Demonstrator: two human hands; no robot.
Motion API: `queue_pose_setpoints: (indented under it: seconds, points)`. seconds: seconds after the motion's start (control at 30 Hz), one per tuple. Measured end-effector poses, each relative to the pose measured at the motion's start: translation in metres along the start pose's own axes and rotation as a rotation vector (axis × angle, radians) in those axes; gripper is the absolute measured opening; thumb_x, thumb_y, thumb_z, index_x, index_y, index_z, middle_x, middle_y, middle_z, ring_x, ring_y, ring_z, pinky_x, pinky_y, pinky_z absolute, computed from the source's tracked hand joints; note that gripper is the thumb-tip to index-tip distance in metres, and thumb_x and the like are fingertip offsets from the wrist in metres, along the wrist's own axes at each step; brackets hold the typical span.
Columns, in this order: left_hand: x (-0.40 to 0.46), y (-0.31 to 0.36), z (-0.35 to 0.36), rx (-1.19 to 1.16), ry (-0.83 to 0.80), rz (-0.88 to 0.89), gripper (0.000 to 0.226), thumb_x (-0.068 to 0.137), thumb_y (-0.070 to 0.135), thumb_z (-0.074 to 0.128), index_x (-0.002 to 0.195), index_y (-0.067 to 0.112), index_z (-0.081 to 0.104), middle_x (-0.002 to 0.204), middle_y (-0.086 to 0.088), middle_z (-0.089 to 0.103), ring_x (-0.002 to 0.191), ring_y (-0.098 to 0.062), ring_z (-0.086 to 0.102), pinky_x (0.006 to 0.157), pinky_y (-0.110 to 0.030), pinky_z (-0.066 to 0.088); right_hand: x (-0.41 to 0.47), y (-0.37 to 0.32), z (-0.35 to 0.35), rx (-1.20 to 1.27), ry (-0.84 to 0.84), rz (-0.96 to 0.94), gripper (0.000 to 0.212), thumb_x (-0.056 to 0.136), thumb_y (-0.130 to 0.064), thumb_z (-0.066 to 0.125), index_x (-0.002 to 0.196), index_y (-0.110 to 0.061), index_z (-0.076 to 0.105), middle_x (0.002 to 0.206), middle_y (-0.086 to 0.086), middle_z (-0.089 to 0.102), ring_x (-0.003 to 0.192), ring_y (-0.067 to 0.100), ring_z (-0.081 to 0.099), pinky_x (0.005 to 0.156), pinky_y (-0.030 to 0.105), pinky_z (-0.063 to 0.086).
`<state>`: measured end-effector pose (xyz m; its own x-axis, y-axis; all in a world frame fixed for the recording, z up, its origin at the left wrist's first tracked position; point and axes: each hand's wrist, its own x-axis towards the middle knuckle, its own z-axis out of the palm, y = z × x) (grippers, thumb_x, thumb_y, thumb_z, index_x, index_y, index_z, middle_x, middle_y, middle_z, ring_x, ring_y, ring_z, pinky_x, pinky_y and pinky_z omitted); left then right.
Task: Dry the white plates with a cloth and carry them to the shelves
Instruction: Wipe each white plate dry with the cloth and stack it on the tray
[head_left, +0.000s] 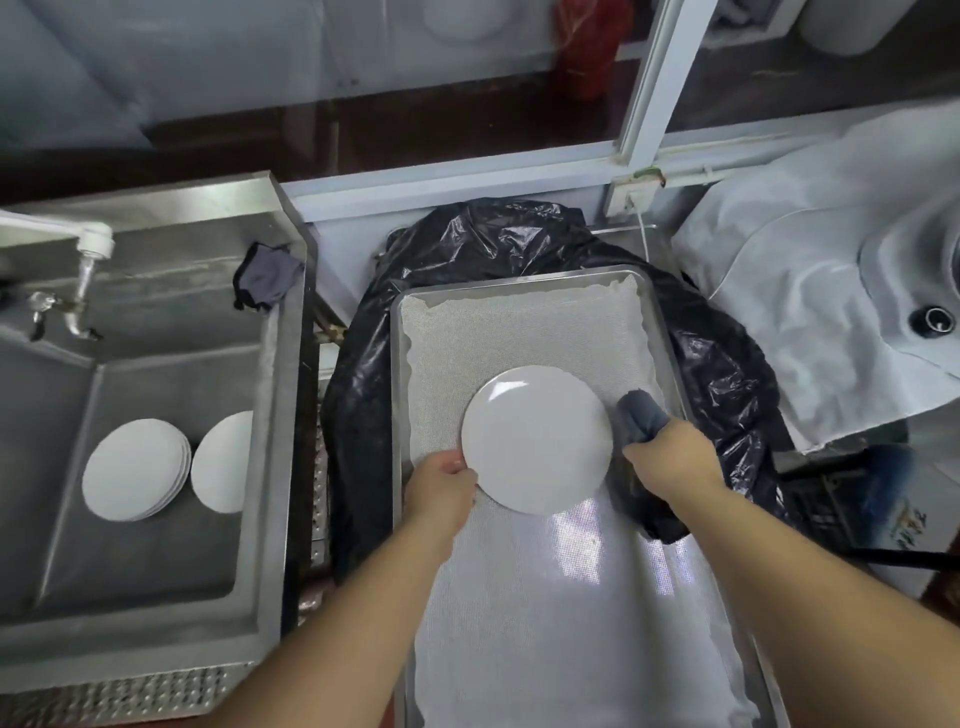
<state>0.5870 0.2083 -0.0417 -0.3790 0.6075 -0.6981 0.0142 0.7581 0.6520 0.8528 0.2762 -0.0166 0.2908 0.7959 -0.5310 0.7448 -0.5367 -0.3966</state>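
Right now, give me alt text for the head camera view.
Left hand holds a white plate over a lined metal tray, while right hand grips a dark cloth beside it. More plates sit in the sink at left.

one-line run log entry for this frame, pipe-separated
left hand: grips white plate at its rim | right hand: holds grey cloth beside plate | plate over mesh-lined tray | more plates in sink

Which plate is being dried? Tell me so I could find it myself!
Find the big metal tray in the middle, lined with white mesh. One white plate sits over it, the left hand pinching its rim and the right hand gripping a grey cloth at its other edge. The other plates lie untouched in the sink.
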Motion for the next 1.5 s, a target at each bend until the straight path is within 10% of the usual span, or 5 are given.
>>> queue_pose_setpoints:
  seconds: [0.27, 0.73, 0.9, 1.07, 1.5]
  points:
    - [-0.062, -0.015, -0.008, 0.041, -0.024, 0.008, 0.051, 0.099, 0.013, 0.058, 0.149, 0.021, 0.053, 0.118, 0.007, 0.063, 0.106, -0.020, 0.067, 0.100, -0.043, 0.059, -0.050, 0.029, -0.024, 0.013, -0.005, -0.089, 0.015, 0.088, -0.015, 0.067, 0.080, -0.006, 0.058, 0.072, 0.008, 0.063, 0.064, 0.019, 0.057, 0.049, 0.028, 0.038]
    - [-0.210, -0.072, 0.022, 0.098, 0.161, 0.125, 0.042, 0.094, 0.015, 0.056, 0.135, 0.022, 0.063, 0.117, -0.003, 0.070, 0.102, -0.026, 0.069, 0.094, -0.047, 0.061, -0.124, 0.109, -0.069, -0.020, -0.081, -0.331, 0.013, 0.092, -0.022, 0.066, 0.091, -0.011, 0.059, 0.080, 0.004, 0.063, 0.071, 0.019, 0.058, 0.053, 0.030, 0.037]
    - [-0.262, -0.098, 0.023, 0.260, 0.209, 0.205, 0.040, 0.097, 0.016, 0.057, 0.137, 0.021, 0.062, 0.125, 0.002, 0.066, 0.099, -0.020, 0.065, 0.072, -0.023, 0.052, -0.145, 0.127, -0.076, -0.083, -0.083, -0.368, 0.016, 0.090, -0.023, 0.066, 0.098, -0.010, 0.060, 0.084, 0.004, 0.063, 0.070, 0.015, 0.055, 0.052, 0.029, 0.037]
    - [-0.296, -0.111, 0.010, 0.373, 0.206, 0.234, 0.042, 0.098, 0.018, 0.056, 0.139, 0.024, 0.058, 0.132, 0.004, 0.063, 0.111, -0.023, 0.065, 0.098, -0.041, 0.057, -0.179, 0.127, -0.071, -0.136, -0.093, -0.460, 0.010, 0.089, -0.020, 0.064, 0.086, -0.014, 0.057, 0.077, 0.004, 0.063, 0.068, 0.017, 0.059, 0.051, 0.029, 0.041]
    - [-0.338, -0.171, -0.112, 0.670, 0.337, 0.357, 0.042, 0.097, 0.028, 0.054, 0.139, 0.030, 0.055, 0.141, 0.001, 0.055, 0.119, -0.026, 0.062, 0.097, -0.046, 0.055, -0.301, 0.052, -0.010, -0.452, -0.129, -0.738, 0.020, 0.088, -0.012, 0.054, 0.106, -0.016, 0.062, 0.085, 0.007, 0.068, 0.081, 0.029, 0.065, 0.072, 0.036, 0.056]
